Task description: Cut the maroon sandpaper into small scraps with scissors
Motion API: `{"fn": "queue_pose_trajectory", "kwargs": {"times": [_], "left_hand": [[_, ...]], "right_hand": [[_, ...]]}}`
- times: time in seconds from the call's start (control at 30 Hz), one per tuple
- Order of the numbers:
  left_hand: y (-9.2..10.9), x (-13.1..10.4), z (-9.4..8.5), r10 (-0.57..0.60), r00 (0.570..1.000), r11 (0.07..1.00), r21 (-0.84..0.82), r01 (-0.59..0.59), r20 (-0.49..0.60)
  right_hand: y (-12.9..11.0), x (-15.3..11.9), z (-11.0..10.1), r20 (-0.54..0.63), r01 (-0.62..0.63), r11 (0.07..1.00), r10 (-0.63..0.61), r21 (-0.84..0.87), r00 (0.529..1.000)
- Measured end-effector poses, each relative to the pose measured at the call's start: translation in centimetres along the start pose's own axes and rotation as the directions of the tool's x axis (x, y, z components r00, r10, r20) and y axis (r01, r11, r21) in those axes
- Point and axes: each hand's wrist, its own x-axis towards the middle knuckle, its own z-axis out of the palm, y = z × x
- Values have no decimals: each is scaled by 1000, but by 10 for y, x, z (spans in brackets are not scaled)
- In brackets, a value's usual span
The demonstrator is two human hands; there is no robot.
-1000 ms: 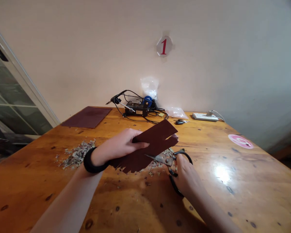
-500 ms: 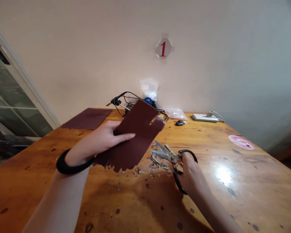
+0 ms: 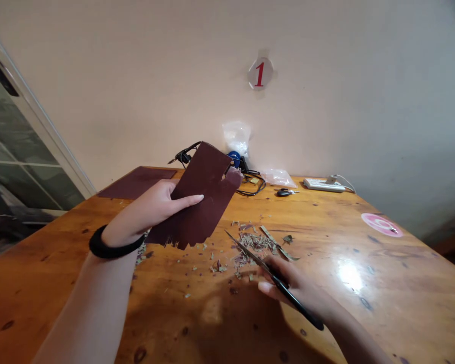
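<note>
A dark maroon sheet [image 3: 202,202] with ragged lower edges and a notch near its upper right corner is tilted above the table. My left hand [image 3: 155,205] grips it at its left side, thumb on the front face. Black-handled scissors [image 3: 256,259] lie edge-on in my right hand [image 3: 288,285], their tips pointing up and left toward the sheet, not touching it. Below and right of the sheet, a pile of shredded scraps [image 3: 258,242] lies on the wooden table [image 3: 197,323].
Another maroon sheet [image 3: 136,182] lies at the back left. Along the back are tangled black cables [image 3: 252,192], a clear plastic bag [image 3: 237,137], a small dark tool [image 3: 285,192] and a white power strip [image 3: 323,185]. A pink round sticker [image 3: 381,224] is at the right.
My left hand and the maroon sheet have moved slightly up and left. The scissors have turned edge-on, and my right hand has rotated and shifted a little lower, showing more of the scraps.
</note>
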Motion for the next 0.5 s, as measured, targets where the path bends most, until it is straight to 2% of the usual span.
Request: {"fn": "queue_pose_trajectory", "kwargs": {"times": [0.1, 0.17, 0.27, 0.37, 0.5], "left_hand": [[-2, 0, 0, 0, 1000, 999, -53, 1, 14], [0, -1, 1, -1, 994, 994, -108, 13, 107], [6, -5, 4, 42, 960, 984, -179, 8, 276], [13, -7, 5, 73, 938, 987, -161, -18, 339], [16, -8, 5, 130, 935, 989, -114, -98, 328]], "right_hand": [[-3, -8, -7, 222, 11, 971, -66, 240, 973], [-2, -11, -7, 315, 13, 923, -145, 385, 938], [0, -12, -1, 407, -12, 834, -256, 551, 877], [-7, -12, 6, 431, -46, 742, -336, 668, 838], [-19, -12, 8, 383, -60, 659, -359, 750, 851]]}}
